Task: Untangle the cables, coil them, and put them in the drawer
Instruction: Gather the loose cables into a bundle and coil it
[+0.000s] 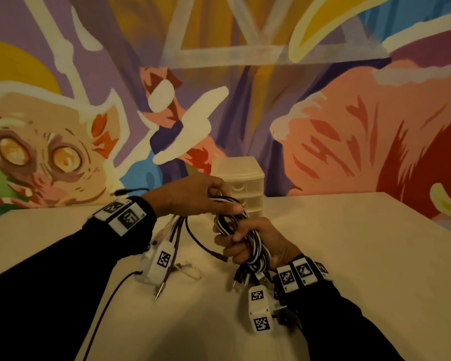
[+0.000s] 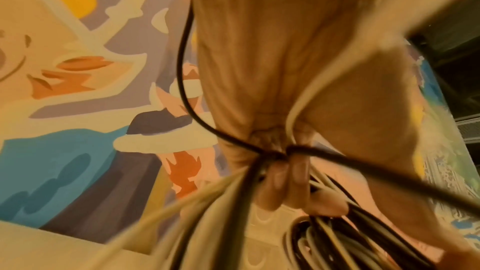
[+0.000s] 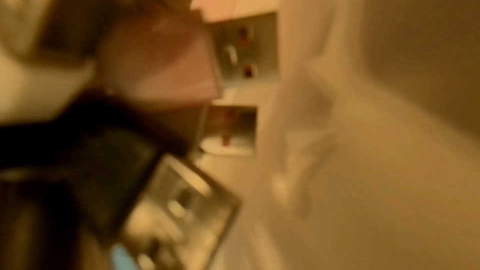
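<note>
A bundle of black and white cables (image 1: 232, 222) hangs between both hands above the pale table (image 1: 349, 243). My left hand (image 1: 214, 201) pinches the strands at the top of the bundle, with loose ends trailing down under its wrist. My right hand (image 1: 241, 246) grips the bundle's lower part in a fist; plug ends (image 1: 238, 278) stick out below it. In the left wrist view my fingers (image 2: 285, 174) curl round black and white cables (image 2: 324, 239). A small cream drawer unit (image 1: 241, 183) stands behind the hands, drawers closed. The right wrist view is blurred.
A thin white wire loop (image 1: 190, 269) and a metal jack plug (image 1: 158, 291) lie on the table under my left forearm. A black cable (image 1: 107, 306) runs off toward the near edge. A painted mural wall (image 1: 323, 126) rises right behind the table.
</note>
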